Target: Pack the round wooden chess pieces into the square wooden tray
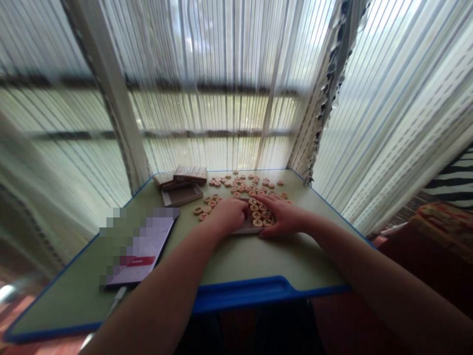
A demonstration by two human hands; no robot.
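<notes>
A shallow box [242, 230] lies on the table between my hands, with several round Chinese chess pieces [257, 215] in rows at its right side. My left hand [229, 215] reaches over the box's left part with its fingers curled down. Whatever those fingers hold, if anything, is hidden. My right hand [286, 215] grips the box's right end, fingers along the far side and thumb by the near corner. Loose chess pieces [240, 189] are scattered behind the box, and a smaller group [204, 216] lies left of my left hand.
An open empty tray [183, 195] and stacked flat boxes [190, 173] sit at the table's far left. A tablet [148, 246] with a charging cable [117, 298] lies at the left. The pale green table [244, 266] has a blue rim; curtains hang behind it.
</notes>
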